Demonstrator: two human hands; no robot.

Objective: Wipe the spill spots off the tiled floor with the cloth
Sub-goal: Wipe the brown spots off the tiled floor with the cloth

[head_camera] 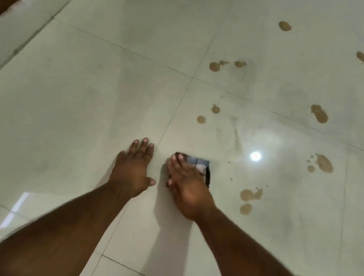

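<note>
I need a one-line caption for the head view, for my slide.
Right hand presses a cloth on the tiled floor; left hand rests flat; brown spill spots remain.

Tiled floor [88, 91]: pale glossy tiles, thin grout lines, bright lamp reflection [255, 156] right of cloth. Cloth [198, 164]: small folded piece lying flat on floor, pressed under right hand [186, 186]. Left hand [132, 168]: flat on floor, just left of cloth, fingers straight. Spill spots [250, 195]: brown blotches scattered right of and beyond cloth, nearest pair just right of it.
</note>
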